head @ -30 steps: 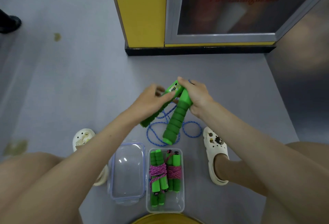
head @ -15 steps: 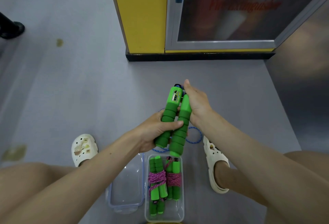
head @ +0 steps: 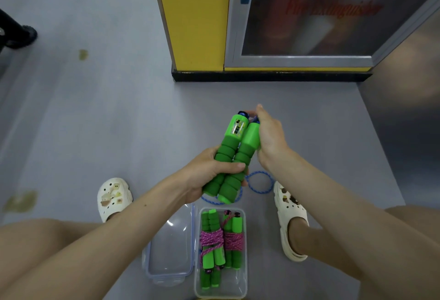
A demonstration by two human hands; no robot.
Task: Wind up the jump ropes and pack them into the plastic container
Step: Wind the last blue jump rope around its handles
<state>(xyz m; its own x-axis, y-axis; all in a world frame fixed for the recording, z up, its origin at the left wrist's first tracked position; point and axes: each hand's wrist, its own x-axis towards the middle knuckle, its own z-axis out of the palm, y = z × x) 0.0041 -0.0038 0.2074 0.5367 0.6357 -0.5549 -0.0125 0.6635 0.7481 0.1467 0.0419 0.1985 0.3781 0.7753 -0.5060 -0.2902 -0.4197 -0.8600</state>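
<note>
Two green handles [head: 238,142] of one jump rope are lying side by side in the left hand [head: 209,173], which is gripping them round their lower foam sections, thumb across the front and fingers curled behind; the handles are pointing up and away from the person, above the grey floor [head: 95,121], and the left one is showing a small display near its top; the right hand [head: 270,135] is lying against the top of the right handle with its thumb sticking up; its fingers are reaching behind the handle tops, so I cannot tell whether they are pinching anything; the blue rope [head: 260,181] is lying in loose loops on the floor beneath both hands, just beside the right clog [head: 289,216]; the plastic container [head: 229,287] is standing open on the floor between the person's feet; two wound ropes [head: 212,240], green-handled and bound in pink cord, are lying side by side inside it; the clear lid [head: 170,247] is lying against its left side; the left clog [head: 114,195] is standing further left; a yellow pillar [head: 197,18] and a glass-fronted cabinet [head: 309,25] are standing beyond.
</note>
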